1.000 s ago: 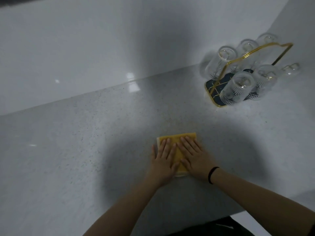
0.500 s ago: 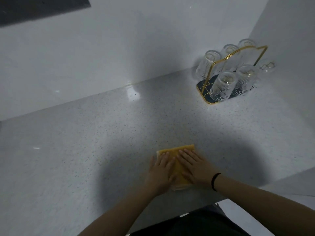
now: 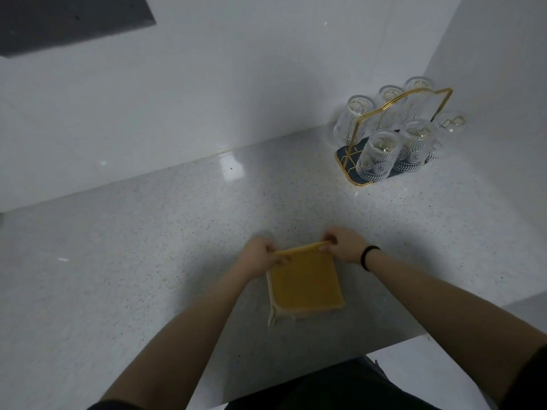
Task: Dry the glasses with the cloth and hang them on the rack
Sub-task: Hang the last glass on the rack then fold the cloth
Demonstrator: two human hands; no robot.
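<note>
Folded yellow cloth (image 3: 306,284) is pinched at its far corners by left hand (image 3: 257,255) and right hand (image 3: 344,244). Ribbed clear glasses (image 3: 376,156) hang on gold wire rack (image 3: 399,97), well beyond the right hand — drying judged complete; the cloth only needs laying down.

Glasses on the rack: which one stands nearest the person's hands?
The front-left glass, upside down at the rack's near corner; the other five sit behind it or further right.
</note>
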